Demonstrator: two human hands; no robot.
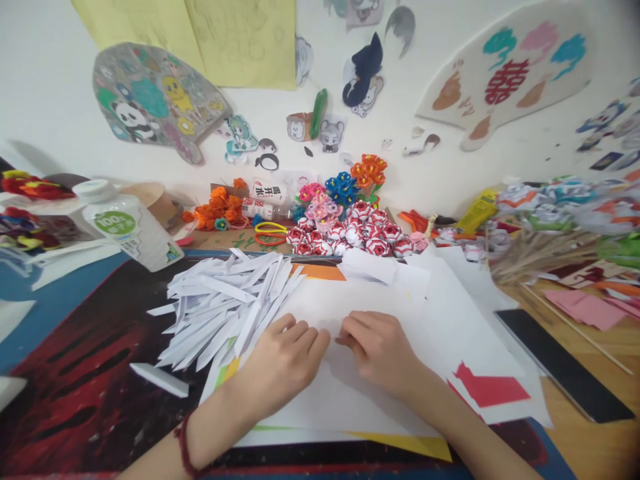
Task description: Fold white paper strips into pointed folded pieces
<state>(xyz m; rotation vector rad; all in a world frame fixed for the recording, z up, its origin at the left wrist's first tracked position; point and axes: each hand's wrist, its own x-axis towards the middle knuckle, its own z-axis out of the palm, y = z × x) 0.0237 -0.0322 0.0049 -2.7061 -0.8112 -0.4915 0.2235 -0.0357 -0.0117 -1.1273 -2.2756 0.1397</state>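
Note:
My left hand [295, 353] is closed above the white paper sheets [350, 407], its fingers curled under. Facing it, a small gap away, my right hand [375, 343] has thumb and fingertips pinched together. Whatever lies in either grip is hidden or too small to name. Beside my left hand spreads a heap of folded white paper strips [215, 307]. One loose folded strip [160, 380] lies apart on the dark mat. Right of my right hand is a red paper piece [493, 388] on the sheets.
A white bottle [133, 223] stands at the back left. Red-and-white paper flowers [357, 233] are piled at the back, with orange flowers [369, 175] behind. A black phone-like slab [565, 363] and a thin stick [575, 327] lie at the right.

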